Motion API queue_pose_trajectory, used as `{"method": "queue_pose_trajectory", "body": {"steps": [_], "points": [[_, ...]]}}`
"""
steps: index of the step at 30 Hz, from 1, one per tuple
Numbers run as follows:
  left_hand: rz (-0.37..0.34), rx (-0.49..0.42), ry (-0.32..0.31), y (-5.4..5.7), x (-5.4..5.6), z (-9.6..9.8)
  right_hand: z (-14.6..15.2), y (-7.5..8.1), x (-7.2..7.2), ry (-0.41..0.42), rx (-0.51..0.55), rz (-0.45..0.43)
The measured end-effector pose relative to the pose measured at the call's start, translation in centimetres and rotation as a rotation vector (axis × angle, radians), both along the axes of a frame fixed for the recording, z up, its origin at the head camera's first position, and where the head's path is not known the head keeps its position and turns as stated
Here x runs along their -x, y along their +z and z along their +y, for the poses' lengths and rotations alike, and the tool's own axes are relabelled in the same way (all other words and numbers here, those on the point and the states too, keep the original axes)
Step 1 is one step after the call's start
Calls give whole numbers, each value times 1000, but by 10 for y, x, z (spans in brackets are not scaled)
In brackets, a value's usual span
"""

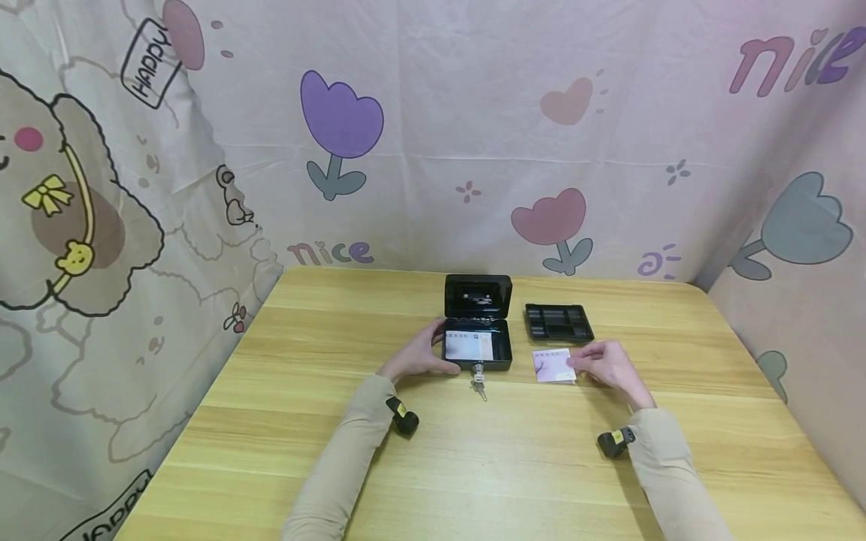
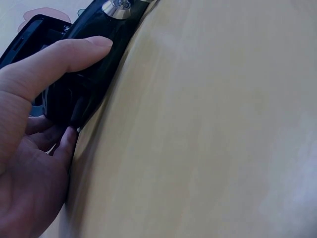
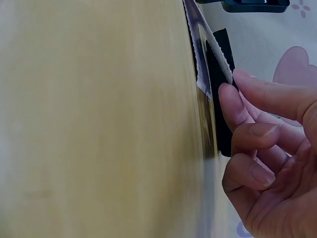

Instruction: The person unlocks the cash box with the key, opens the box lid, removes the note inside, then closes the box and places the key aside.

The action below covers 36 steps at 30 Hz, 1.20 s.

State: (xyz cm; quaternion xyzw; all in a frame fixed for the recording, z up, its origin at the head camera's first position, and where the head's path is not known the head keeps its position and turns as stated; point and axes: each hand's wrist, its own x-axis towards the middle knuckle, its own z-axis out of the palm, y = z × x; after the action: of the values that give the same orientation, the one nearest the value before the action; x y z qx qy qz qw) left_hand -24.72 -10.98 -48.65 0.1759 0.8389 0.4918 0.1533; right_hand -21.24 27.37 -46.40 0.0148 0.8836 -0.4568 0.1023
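Observation:
A black cash box (image 1: pixel 499 367) stands with its lid up, a printed paper slip (image 1: pixel 467 346) lying inside. My left hand (image 1: pixel 422 352) grips the box by its left side, the thumb across the front and the fingers round the side. Keys (image 1: pixel 479 387) hang from the lock on the box's front. To the right, my right hand (image 1: pixel 609 368) pinches the right edge of a second printed paper slip (image 1: pixel 551 365) between thumb and index finger. In the right wrist view that slip (image 3: pixel 218 52) is lifted at the pinched edge, with another paper layer (image 3: pixel 202 82) under it.
Behind the pinched slip lies a black compartment tray (image 1: pixel 558 323), just right of the cash box. Everything rests on a wooden table (image 1: pixel 473 481). A printed cloth (image 1: pixel 440 113) hangs behind the table and along its sides.

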Motion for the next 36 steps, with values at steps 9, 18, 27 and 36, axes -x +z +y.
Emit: {"method": "queue_pose_trajectory", "body": {"steps": [9, 18, 27, 36], "points": [[1, 1, -5, -1, 1, 0, -2, 3, -4, -19, -29, 112], [6, -6, -5, -1, 1, 0, -12, 12, -5, -30, -52, 231], [0, -4, 4, 1, 0, 0, -39, 20, -3, 24, 54, 226], [6, -20, -7, 0, 0, 0, -68, 22, 4, 117, 170, 275]]}}
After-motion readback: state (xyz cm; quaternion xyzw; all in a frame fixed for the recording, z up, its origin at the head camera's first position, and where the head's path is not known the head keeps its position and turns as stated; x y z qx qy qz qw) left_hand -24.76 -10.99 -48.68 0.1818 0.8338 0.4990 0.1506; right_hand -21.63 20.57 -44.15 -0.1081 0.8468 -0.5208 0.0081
